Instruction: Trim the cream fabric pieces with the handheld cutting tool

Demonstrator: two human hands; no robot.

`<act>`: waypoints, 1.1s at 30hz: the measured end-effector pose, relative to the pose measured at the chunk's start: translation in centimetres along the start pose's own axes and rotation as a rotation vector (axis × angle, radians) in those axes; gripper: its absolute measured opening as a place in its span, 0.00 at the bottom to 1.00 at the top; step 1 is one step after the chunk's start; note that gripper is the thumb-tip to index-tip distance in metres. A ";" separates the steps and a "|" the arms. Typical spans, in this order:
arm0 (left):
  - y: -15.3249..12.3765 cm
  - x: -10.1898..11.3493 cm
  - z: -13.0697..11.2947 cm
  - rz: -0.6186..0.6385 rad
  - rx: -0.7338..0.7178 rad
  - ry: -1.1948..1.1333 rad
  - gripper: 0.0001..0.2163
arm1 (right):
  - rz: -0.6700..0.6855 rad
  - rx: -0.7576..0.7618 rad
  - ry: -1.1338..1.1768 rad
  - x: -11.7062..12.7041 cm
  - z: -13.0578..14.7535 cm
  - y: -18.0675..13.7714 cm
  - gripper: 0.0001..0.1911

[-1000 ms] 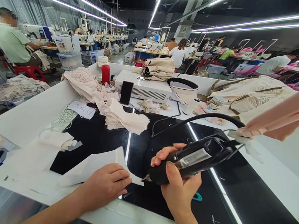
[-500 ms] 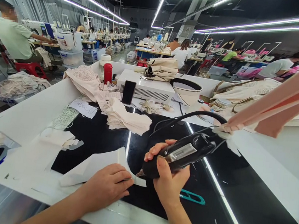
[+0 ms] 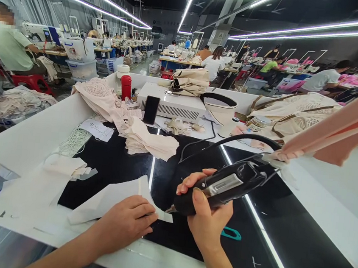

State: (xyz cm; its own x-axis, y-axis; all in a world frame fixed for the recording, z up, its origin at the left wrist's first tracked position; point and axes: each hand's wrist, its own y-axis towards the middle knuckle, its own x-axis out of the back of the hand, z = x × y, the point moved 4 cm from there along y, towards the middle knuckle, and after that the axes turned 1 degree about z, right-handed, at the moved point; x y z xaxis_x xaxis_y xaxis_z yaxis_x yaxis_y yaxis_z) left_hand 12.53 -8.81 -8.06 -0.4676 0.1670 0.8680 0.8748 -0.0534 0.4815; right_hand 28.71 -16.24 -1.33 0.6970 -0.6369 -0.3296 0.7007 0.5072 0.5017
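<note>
My right hand (image 3: 209,214) is wrapped around a black corded handheld power tool (image 3: 221,189) with a silver plate on its side. Its narrow metal tip points down-left and meets the edge of a white fabric piece (image 3: 108,201) near its narrow right end. A thin cream strip runs across the upper part of that piece. My left hand (image 3: 128,218) lies flat on the fabric, fingers together and stretched out, fingertips close to the tool tip. Behind my right wrist, a teal plastic handle (image 3: 231,233) is partly hidden on the black tabletop (image 3: 186,245).
Pale cut pieces (image 3: 149,137) are stacked beyond the fabric. A phone (image 3: 151,109) leans against a white vented box (image 3: 172,101). The tool's black cable (image 3: 242,136) arches behind it, near a hanging pink cloth (image 3: 336,125). Other people sit at sewing machines farther off.
The tool tip has slid slightly right along the fabric edge toward its narrow end, my right hand moving with it. My left hand stays on the fabric. The whole view has shifted a little.
</note>
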 end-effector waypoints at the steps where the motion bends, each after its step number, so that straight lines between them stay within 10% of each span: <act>1: 0.0 0.0 0.0 -0.003 -0.002 -0.001 0.09 | 0.001 -0.001 -0.001 0.1 0.0 0.0 0.15; 33: 0.2 0.5 0.0 0.011 -0.015 -0.002 0.10 | 0.037 -0.044 0.074 -0.9 0.3 -1.2 0.15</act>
State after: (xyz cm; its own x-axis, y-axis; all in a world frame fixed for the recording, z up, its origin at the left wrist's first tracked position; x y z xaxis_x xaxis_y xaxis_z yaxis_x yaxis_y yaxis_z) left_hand 12.50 -8.77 -7.47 -0.4578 0.1685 0.8730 0.8779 -0.0698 0.4738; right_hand 27.19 -16.41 -1.34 0.7306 -0.5734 -0.3708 0.6793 0.5556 0.4794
